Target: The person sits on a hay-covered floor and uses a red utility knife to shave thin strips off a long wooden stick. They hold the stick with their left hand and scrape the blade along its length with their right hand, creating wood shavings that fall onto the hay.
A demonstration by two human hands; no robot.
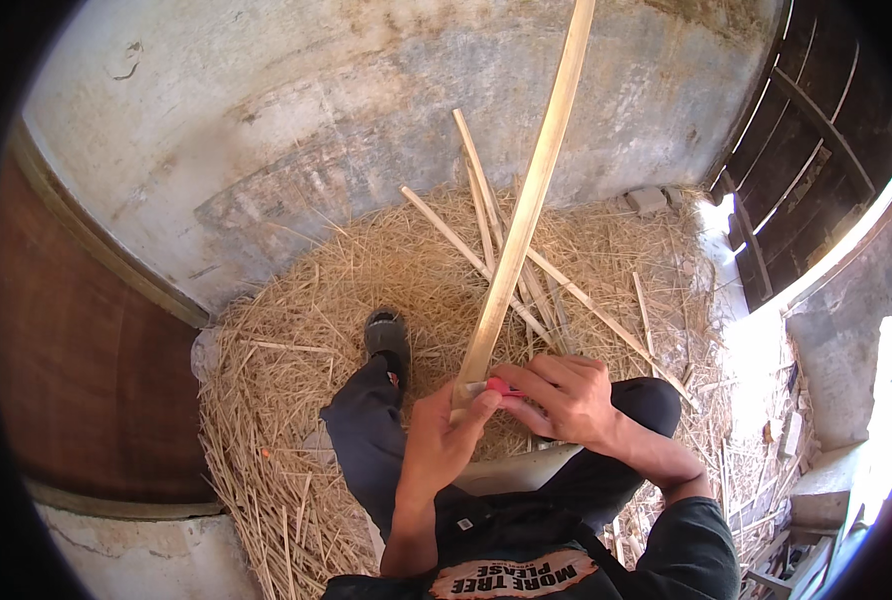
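1. The left hand [444, 437] is gripping the pale strip [526, 240] at its near end; the right hand [569, 400] is pinching a small red tool [498, 386] there.
2. The strip is slanting up toward the wall [366, 110], seemingly mid-work; how much is remaining, I can't tell.
3. Beyond, loose strips [591, 303] are lying on straw-like litter [296, 420], finished or waiting.

Wood strip [533, 195], one: long, flat, narrow, pale yellow-brown; held aslant, one end low, the other leaning right and running out of view at top.

Small tool [500, 386], one: red, kind unclear, largely covered; held at the wood strip's lower end, just right of it.
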